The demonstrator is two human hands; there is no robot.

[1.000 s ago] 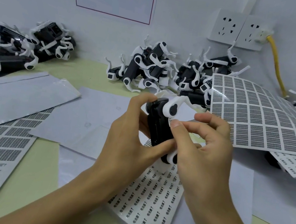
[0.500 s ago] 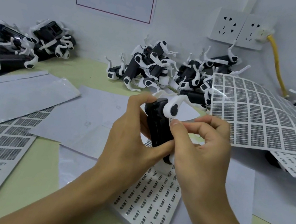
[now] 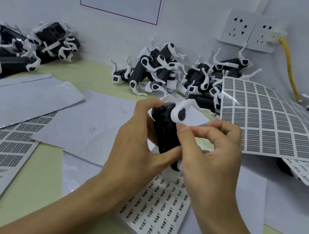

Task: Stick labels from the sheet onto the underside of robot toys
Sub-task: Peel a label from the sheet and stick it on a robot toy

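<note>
Label pressing onto toy (image 3: pixel 164 130) underside.
Left hand (image 3: pixel 135 148) gripping toy, right hand (image 3: pixel 211 149) pinching at it; slipping thumb risks crooked label.

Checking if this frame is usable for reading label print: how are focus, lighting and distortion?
Head view: even soft light, faint shadows; wide-angle bending at the edges; print on the label sheet too small to read; mild glare on the plastic sleeve.

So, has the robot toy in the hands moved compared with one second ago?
No, hardly: the robot toy sits in the same place below the wall sockets, gripped by the left hand and right hand.
</note>
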